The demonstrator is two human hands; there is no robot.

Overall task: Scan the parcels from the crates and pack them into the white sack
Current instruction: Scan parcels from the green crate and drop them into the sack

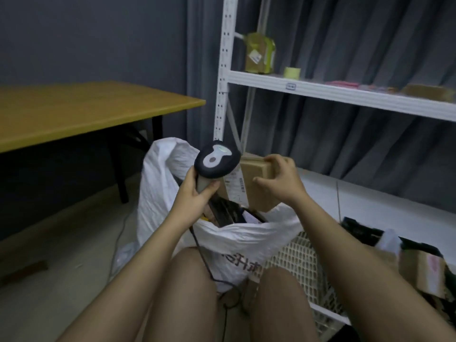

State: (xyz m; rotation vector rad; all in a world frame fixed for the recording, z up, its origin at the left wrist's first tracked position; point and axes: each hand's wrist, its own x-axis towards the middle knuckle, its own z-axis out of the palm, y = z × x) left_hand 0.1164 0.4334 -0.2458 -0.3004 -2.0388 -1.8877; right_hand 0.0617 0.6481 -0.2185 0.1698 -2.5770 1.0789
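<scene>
My left hand (197,197) grips the handle of a black-and-grey barcode scanner (217,162), whose head points at a brown cardboard parcel (254,174). My right hand (278,180) holds that parcel from its right side, above the mouth of the white sack (237,238). A white barcode label shows on the parcel's near face. Dark parcels lie inside the open sack. The scanner's cable runs down between my knees.
A white mesh crate (306,265) with more parcels (424,270) stands at the right. White metal shelving (320,91) behind carries a box and a tape roll. A wooden table (74,112) stands at the left over bare floor.
</scene>
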